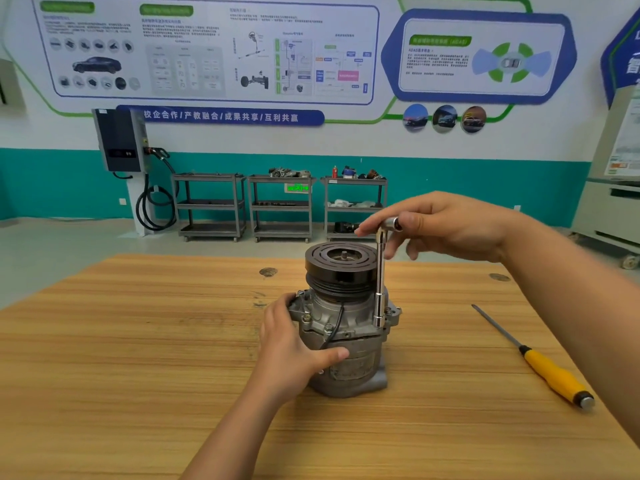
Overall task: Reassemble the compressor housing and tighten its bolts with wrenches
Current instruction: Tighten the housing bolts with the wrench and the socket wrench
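Note:
A grey metal compressor (353,341) stands upright in the middle of the wooden table (138,358), its black pulley (341,263) on top. My left hand (294,344) grips the housing's left side, thumb across the front. An L-shaped chrome socket wrench (381,271) stands vertical, its lower socket seated on a bolt at the flange's right side. My right hand (440,226) holds the wrench's bent top end between thumb and fingers. Other flange bolts (306,318) show on the front left.
A screwdriver (540,362) with a yellow handle lies on the table to the right of the compressor. Behind the table stand three grey shelf carts (280,206), a wall charger with cable (121,140) and a cabinet (609,209) at far right.

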A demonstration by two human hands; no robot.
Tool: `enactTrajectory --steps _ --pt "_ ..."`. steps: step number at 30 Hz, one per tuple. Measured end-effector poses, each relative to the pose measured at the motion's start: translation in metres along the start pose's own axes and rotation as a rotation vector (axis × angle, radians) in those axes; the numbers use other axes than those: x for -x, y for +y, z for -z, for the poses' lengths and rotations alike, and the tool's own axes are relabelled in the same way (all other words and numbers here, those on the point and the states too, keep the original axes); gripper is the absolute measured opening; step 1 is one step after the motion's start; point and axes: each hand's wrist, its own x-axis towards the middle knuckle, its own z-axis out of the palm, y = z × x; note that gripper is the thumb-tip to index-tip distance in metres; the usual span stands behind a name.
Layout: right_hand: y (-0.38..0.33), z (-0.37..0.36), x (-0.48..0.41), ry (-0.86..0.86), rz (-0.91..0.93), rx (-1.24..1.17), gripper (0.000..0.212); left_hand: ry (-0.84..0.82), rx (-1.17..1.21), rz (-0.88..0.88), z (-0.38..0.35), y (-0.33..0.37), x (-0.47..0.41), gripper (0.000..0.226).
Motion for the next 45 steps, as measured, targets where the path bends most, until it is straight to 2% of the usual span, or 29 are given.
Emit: enactTrajectory --steps 4,8,11,14,17,20,22,28,31,33,34,35,37,42,44,45 --pt "0.012 0.002 -0.002 -0.071 0.067 -0.232 0.036 -0.012 0.009 -0.007 0.001 -0.002 -0.002 0.118" --pt "0.017 -0.004 -0.008 0.010 0.138 -0.176 0.036 -0.021 0.006 -0.010 0.002 -0.004 -0.003 0.118" --pt "0.016 -0.016 -0.016 0.188 0.143 -0.009 0.026 -0.026 0.002 -0.008 0.002 -0.004 -0.003 0.118" --pt "0.010 -0.033 -0.024 0.384 0.137 0.239 0.043 -0.014 0.000 -0.014 0.002 -0.004 -0.002 0.117" --pt "0.005 -0.041 -0.030 0.531 0.107 0.342 0.047 -0.009 -0.001 -0.017 0.002 -0.004 -0.001 0.117" --pt "0.001 -0.044 -0.038 0.586 0.009 0.461 0.034 -0.014 0.001 -0.007 0.003 -0.003 -0.001 0.117" --pt "0.000 -0.043 -0.043 0.575 -0.050 0.342 0.025 -0.019 0.004 -0.005 0.004 -0.002 -0.001 0.117" --pt "0.004 -0.042 -0.046 0.438 -0.068 -0.158 0.027 -0.022 0.011 0.006 0.005 0.001 0.001 0.118" --pt "0.007 -0.039 -0.044 0.176 -0.167 -0.670 0.026 -0.026 0.011 0.008 0.006 0.002 0.001 0.117" --pt "0.006 -0.039 -0.043 0.047 -0.194 -0.777 0.031 -0.029 0.015 0.006 0.006 0.003 0.001 0.117" --pt "0.006 -0.039 -0.044 0.037 -0.191 -0.774 0.036 -0.031 0.015 0.005 0.006 0.003 0.001 0.117" --pt "0.006 -0.040 -0.046 0.059 -0.193 -0.762 0.042 -0.033 0.014 0.007 0.006 0.003 0.001 0.117" --pt "0.005 -0.044 -0.050 0.207 -0.207 -0.711 0.047 -0.036 0.014 0.012 0.006 0.003 0.001 0.117" --pt "0.004 -0.069 -0.060 0.816 -0.210 -0.590 0.036 -0.030 0.010 0.005 0.006 0.002 0.001 0.116" --pt "0.005 -0.069 -0.059 0.841 -0.195 -0.670 0.038 -0.034 0.014 0.006 0.006 0.001 0.001 0.116" --pt "0.006 -0.065 -0.056 0.752 -0.185 -0.737 0.039 -0.038 0.018 0.008 0.006 0.001 0.001 0.115"
